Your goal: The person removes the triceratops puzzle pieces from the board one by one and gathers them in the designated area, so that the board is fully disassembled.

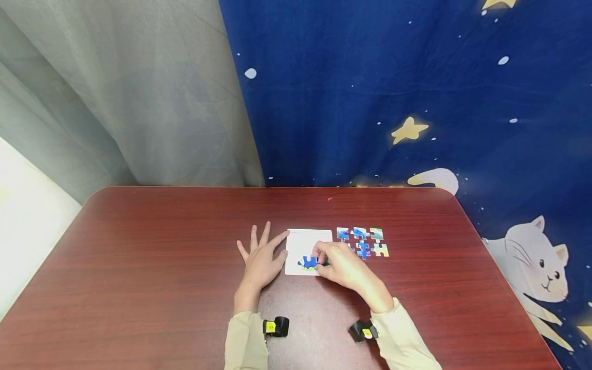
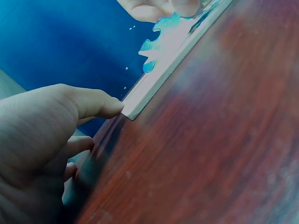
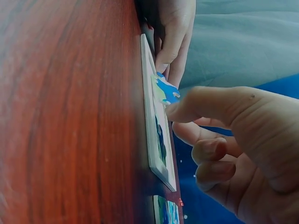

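A white puzzle tray (image 1: 296,241) with a raised rim lies on the table. My left hand (image 1: 262,264) is spread flat at the tray's left side, its thumb and forefinger touching the edge. Over the lower part of the tray, my right hand (image 1: 341,264) pinches a blue-and-green jigsaw piece (image 1: 309,263) between thumb and fingers. This piece is tilted up from the tray in the right wrist view. Another dark blue piece (image 3: 160,138) lies in the tray beside it, partly covered by the right hand in the head view.
Several loose jigsaw pieces (image 1: 363,250) lie in two rows right of the tray, one partly behind the right hand. The reddish-brown table (image 1: 162,267) meets grey and blue curtains (image 1: 324,103) at its far edge. A small red mark (image 1: 330,199) shows near that edge.
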`<act>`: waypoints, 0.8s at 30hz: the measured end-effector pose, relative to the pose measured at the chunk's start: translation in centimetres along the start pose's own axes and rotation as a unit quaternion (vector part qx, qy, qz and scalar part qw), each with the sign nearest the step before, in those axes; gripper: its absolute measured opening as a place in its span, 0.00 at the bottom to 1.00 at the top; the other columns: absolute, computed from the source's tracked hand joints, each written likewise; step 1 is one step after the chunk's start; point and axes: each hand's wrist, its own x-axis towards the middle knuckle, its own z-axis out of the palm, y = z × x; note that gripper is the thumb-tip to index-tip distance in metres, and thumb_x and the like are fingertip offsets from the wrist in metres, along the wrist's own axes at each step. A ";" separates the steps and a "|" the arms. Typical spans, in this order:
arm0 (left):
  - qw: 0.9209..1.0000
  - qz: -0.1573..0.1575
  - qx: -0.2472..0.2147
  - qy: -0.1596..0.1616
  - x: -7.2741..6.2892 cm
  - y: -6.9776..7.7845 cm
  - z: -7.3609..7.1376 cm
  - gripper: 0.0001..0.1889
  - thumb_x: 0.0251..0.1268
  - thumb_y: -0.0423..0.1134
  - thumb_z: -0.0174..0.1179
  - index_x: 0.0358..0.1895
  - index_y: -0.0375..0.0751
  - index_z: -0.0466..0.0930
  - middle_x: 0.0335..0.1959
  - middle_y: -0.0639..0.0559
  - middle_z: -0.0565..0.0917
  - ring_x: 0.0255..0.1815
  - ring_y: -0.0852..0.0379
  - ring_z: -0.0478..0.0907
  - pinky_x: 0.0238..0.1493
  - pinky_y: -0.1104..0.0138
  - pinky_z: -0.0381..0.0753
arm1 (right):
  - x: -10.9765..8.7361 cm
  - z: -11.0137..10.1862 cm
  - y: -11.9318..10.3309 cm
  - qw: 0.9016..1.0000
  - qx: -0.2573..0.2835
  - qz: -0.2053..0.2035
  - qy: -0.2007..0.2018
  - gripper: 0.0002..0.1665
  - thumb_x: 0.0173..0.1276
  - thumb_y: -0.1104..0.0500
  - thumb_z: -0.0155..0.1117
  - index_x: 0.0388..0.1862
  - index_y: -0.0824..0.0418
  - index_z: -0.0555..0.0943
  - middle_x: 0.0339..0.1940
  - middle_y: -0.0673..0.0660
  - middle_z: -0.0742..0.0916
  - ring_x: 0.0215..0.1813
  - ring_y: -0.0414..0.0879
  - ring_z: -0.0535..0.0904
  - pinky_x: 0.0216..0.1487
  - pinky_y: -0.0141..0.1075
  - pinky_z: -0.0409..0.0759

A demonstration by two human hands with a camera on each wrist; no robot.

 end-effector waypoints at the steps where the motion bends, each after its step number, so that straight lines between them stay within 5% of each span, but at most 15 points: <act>1: 1.000 0.000 0.000 0.000 0.0 0.0 0.0 0.24 0.60 0.42 0.55 0.62 0.59 0.73 0.72 0.44 0.54 0.73 0.40 0.34 0.58 0.36 0.20 | 0.0 0.0 0.0 1.000 0.000 0.000 0.001 0.10 0.51 0.66 0.67 0.32 0.58 0.77 0.24 0.45 0.80 0.28 0.40 0.75 0.31 0.31 0.73; 24: 1.000 0.002 -0.008 -0.005 0.1 0.0 0.0 0.24 0.60 0.42 0.54 0.62 0.58 0.73 0.72 0.43 0.53 0.73 0.40 0.34 0.57 0.36 0.20 | -2.2 -4.0 2.1 0.998 -0.026 0.043 0.041 0.11 0.46 0.64 0.64 0.31 0.58 0.76 0.21 0.44 0.76 0.23 0.36 0.68 0.26 0.29 0.69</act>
